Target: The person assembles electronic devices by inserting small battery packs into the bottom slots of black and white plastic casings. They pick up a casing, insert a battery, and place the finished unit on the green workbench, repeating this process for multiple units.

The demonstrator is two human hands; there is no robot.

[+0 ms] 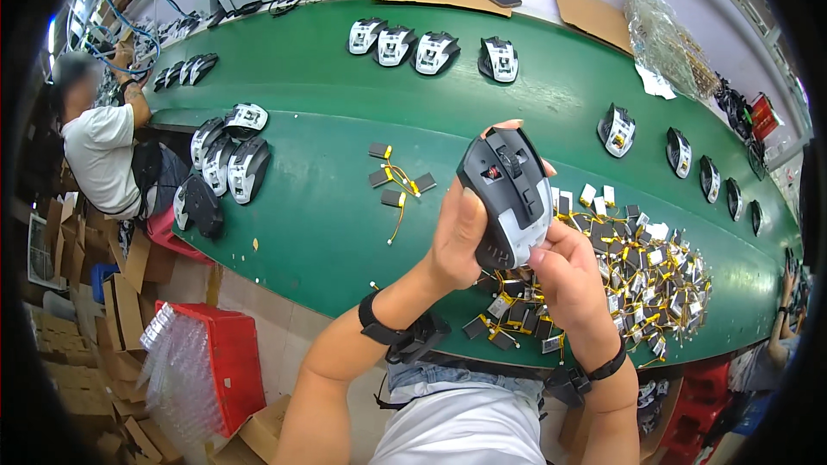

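A black and light-grey computer mouse (pixel 508 194) is raised over the green bench, its top shell towards me. My left hand (pixel 455 237) wraps it from the left, thumb along the side and fingertips showing past the far end. At its near right edge my right hand (pixel 570 284) is closed, thumb and curled fingers pinching the light-grey shell. What lies under those fingertips is hidden. Beneath and right of my hands spreads a heap of small battery packs (pixel 642 271) with yellow-taped ends and thin wires. Several more battery packs (pixel 394 176) lie apart to the left.
More mice stand in groups on the green bench (pixel 336 181): a left cluster (pixel 228 159), a far row (pixel 413 50) and a right row (pixel 680 153). A person (pixel 103 138) sits at left; another person's arm (pixel 784 306) shows at right. A red crate (pixel 233 362) holds bubble wrap.
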